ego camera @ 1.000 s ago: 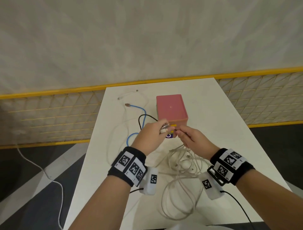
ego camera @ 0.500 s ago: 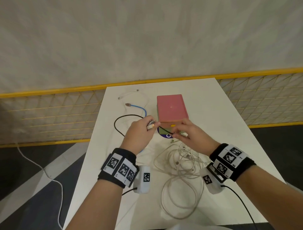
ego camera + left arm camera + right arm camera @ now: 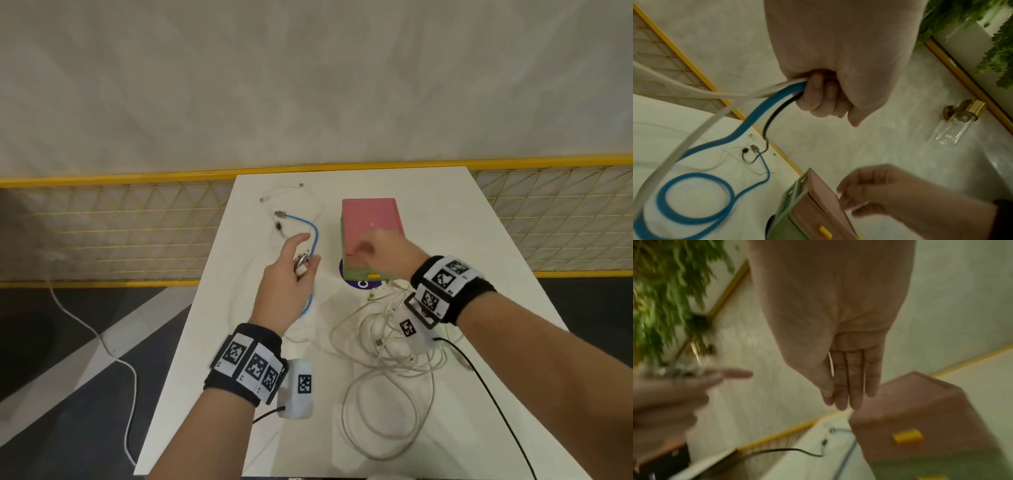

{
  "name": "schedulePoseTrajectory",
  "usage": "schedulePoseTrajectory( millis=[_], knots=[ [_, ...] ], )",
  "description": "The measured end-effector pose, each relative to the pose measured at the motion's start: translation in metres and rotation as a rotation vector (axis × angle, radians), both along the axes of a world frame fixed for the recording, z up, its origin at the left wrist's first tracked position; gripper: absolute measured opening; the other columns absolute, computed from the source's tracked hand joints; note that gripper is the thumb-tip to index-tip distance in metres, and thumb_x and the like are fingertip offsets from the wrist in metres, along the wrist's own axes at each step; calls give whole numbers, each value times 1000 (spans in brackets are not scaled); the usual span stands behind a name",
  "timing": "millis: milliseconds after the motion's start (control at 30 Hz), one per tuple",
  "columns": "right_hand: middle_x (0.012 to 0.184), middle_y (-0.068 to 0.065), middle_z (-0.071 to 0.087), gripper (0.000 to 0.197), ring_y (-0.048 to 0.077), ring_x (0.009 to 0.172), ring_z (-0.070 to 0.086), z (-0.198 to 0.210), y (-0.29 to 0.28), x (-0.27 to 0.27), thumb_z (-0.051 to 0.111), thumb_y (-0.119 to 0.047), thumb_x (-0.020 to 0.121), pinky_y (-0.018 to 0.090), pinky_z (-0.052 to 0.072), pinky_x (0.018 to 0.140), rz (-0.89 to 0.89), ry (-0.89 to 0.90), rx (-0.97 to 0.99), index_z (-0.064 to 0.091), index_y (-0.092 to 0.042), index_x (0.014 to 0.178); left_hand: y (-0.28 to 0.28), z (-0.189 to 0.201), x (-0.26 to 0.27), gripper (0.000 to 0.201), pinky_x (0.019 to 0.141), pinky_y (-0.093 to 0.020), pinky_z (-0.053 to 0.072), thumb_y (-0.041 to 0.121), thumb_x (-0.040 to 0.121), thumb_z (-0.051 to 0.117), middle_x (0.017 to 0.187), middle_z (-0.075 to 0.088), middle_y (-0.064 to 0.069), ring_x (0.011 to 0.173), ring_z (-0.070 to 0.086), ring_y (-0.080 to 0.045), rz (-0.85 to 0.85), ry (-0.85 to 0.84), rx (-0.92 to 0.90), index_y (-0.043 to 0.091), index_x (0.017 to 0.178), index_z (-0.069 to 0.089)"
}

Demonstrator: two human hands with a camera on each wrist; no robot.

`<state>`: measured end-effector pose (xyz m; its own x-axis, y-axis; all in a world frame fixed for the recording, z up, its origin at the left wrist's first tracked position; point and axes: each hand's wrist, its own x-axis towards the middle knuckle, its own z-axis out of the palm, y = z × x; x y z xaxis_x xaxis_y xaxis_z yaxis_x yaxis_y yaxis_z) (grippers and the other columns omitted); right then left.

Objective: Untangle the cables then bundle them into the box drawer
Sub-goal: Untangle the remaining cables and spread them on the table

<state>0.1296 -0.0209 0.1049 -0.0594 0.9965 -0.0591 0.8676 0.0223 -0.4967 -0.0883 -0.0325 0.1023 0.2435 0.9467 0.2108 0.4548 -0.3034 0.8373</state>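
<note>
- The plugs of three cables are gripped in the left hand (image 3: 287,274), at 9 o'clock of the small pink-topped, green-sided box (image 3: 371,216); in the left wrist view its fingers are seen clenched round a flat blue cable (image 3: 764,110), a thin black cable (image 3: 774,112) and a white strand together
- The right hand (image 3: 383,253) is held over the near edge of the box top; its fingers are shown straight and pressed side by side, but it cannot be told whether a thin strand is nipped under the thumb
- The drawer, marked by a yellow handle (image 3: 374,275), appears closed, and nothing is bundled in it yet
- The heap of pale white cables (image 3: 387,346) is left knotted on the white table (image 3: 479,240) at 5 o'clock of the box, under the right wrist
- If the left fist is lifted or drawn towards 9 o'clock too quickly, the blue loops on the table are likely to be tightened into a knot, since all three leads are clamped as one
- The black lead is seen crossing the blue one near the far plugs at 11 o'clock; a snag there could be caused by pulling one plug through the other's loop
- The light box could be dragged or tipped if a strand is caught on its corner
- The white heap could be swept off the near edge by the right forearm or its wrist camera lead
</note>
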Motion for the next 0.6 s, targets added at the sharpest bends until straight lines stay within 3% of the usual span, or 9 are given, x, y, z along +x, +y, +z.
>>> schedulePoseTrajectory(
  millis=[67,133,233,300,333,367,433,533,600],
  knots=[
    [80,7,59,20,23,74,55,-29,-3,1,49,-14,92,26,37,62,-26,-129,-162,65,-3,87,-1,-6,2,29,72,-33,50,29,96,58,66,55,7,65,56,-13,-10,4,-31,30,125,56],
    [83,5,58,19,25,81,57,-58,-4,2,51,-22,91,29,42,68,-51,-204,-258,59,-6,84,-1,-12,3,25,75,-36,51,30,97,56,68,57,5,69,57,-18,-17,26,-71,29,122,57],
    [105,5,63,38,28,101,61,-90,-6,2,60,-41,85,33,49,83,-100,-263,-372,57,-10,107,1,-19,2,22,77,-39,52,32,98,54,75,63,-3,74,60,-21,-28,76,-111,27,118,59],
    [93,4,63,22,29,94,63,-102,-9,1,62,-31,84,30,48,71,-148,-259,-425,57,-11,92,2,-23,1,20,75,-37,52,33,98,53,76,64,-4,75,60,-20,-24,86,-132,27,115,60],
    [79,3,59,15,29,85,63,-105,-11,1,59,-24,84,29,45,63,-167,-243,-439,53,-13,77,2,-24,1,18,72,-34,51,34,98,53,74,63,-1,70,58,-16,-21,82,-142,27,113,61],
    [69,2,52,20,28,77,60,-107,-11,1,57,-18,84,28,41,58,-183,-237,-435,46,-14,66,2,-26,0,17,67,-31,49,34,98,53,70,60,2,63,54,-12,-19,72,-151,27,111,61],
    [62,1,48,28,27,70,56,-105,-12,-1,54,-16,84,28,40,59,-190,-201,-423,43,-14,59,4,-28,0,13,57,-23,43,33,98,53,70,58,2,51,45,-6,-13,48,-164,27,105,62],
    [68,8,59,25,28,72,59,-99,-16,-4,52,-20,86,31,45,63,-169,-63,-317,53,-9,64,6,-27,2,21,49,-18,36,34,99,51,71,55,-5,48,39,-7,11,18,-191,15,94,58],
    [76,12,67,19,28,70,64,-87,-24,-11,49,-19,90,37,54,67,-193,180,-211,56,-8,77,8,-22,4,38,54,-20,36,40,99,49,69,50,-4,57,41,-13,50,6,-228,5,85,52]
  ],
)
